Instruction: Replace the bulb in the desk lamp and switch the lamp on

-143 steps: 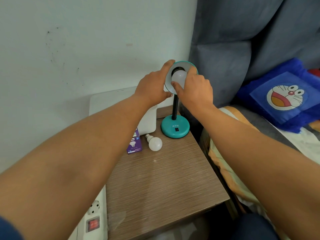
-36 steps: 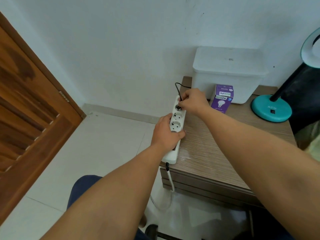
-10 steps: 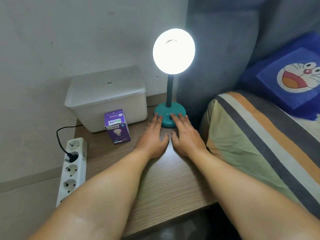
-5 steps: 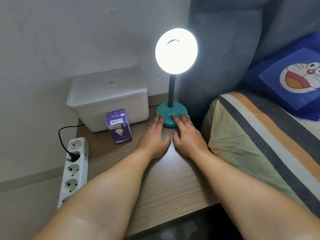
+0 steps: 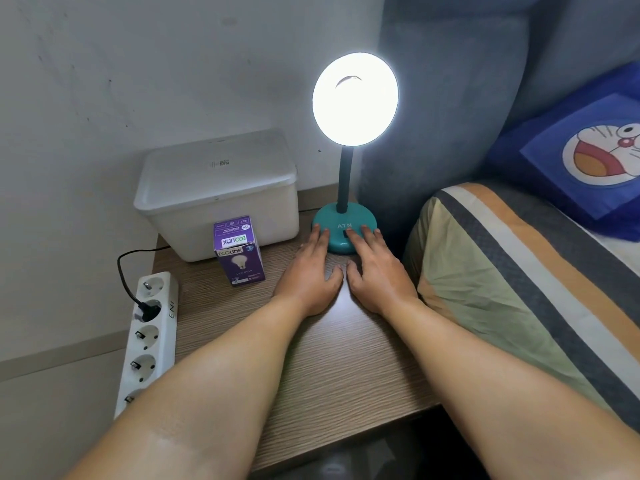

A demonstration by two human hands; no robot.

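Note:
The teal desk lamp stands at the back of the wooden bedside table (image 5: 332,368), and its round head (image 5: 355,98) glows bright white, hiding the bulb in glare. My left hand (image 5: 308,271) lies flat on the table with its fingertips on the left rim of the lamp's teal base (image 5: 346,221). My right hand (image 5: 377,271) lies flat beside it, fingertips on the base next to the black switch. Both hands hold nothing. A purple bulb box (image 5: 239,252) stands left of my hands.
A white lidded container (image 5: 218,192) sits at the table's back left. A white power strip (image 5: 149,337) hangs at the table's left edge with a black plug in it. A striped pillow (image 5: 519,289) and a blue cartoon cushion (image 5: 595,150) lie on the right.
Over the last second almost nothing moved: both hands stay flat at the lit lamp's base. Earlier I screwed in the bulb, then plugged the cord into the power strip.

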